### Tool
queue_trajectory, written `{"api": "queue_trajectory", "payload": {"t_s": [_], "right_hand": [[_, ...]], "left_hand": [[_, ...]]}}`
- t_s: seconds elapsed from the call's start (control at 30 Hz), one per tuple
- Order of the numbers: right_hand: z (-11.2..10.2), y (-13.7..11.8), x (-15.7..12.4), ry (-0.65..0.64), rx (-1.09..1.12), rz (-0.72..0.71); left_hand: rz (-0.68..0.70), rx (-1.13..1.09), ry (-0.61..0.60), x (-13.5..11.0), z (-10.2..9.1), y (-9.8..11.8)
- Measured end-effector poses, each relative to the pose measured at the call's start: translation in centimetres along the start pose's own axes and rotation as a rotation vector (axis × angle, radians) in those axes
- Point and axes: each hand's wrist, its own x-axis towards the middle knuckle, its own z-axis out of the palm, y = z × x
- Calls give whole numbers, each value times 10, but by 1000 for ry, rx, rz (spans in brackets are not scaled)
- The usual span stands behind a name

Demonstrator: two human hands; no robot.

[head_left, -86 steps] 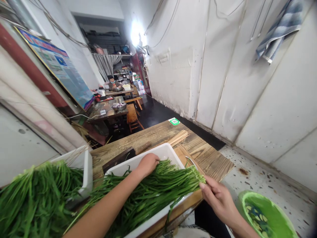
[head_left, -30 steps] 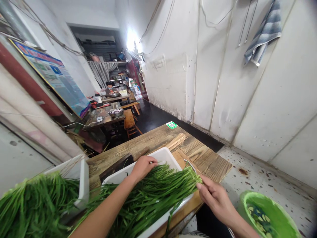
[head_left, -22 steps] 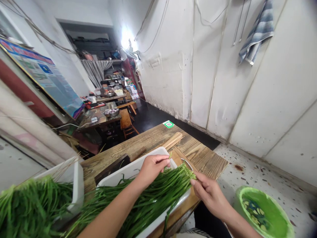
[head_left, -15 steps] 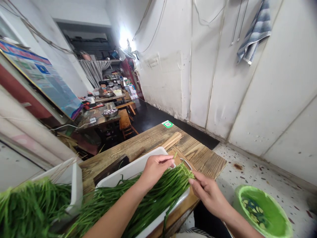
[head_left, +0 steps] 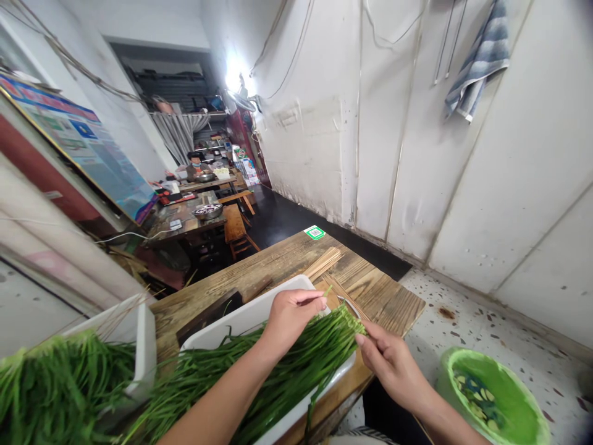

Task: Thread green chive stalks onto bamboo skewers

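Long green garlic chives [head_left: 296, 352] lie heaped in a white plastic tub [head_left: 204, 337], their pale cut ends toward the right. Above the tub, my left hand [head_left: 294, 315] is closed in a pinch on a chive stalk, whose tip [head_left: 328, 290] pokes out past the thumb and forefinger. My right hand [head_left: 391, 361] is at the cut ends of the heap, with thumb and forefinger pinched together and touching the stalks. What lies between those fingertips is too small to make out. Thin bamboo skewers [head_left: 324, 262] rest on the wooden table [head_left: 384, 300] beyond the tub.
At left, a second white tub [head_left: 146, 346] holds chives [head_left: 78, 377] with skewers. A dark cleaver-like blade [head_left: 210, 316] lies behind the near tub. On the floor at right stands a green basin [head_left: 519, 389] with scraps. A person [head_left: 197, 165] sits at a far table.
Hardly anything differs. Both hands keep their pinch in the same places, and the view has shifted very slightly.
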Motion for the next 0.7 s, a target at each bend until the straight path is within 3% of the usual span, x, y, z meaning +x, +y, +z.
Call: {"api": "queue_trajectory", "payload": {"t_s": [0.7], "right_hand": [[1, -4, 2, 30, -21, -6]], "left_hand": [[33, 21, 11, 2, 1, -6]]}}
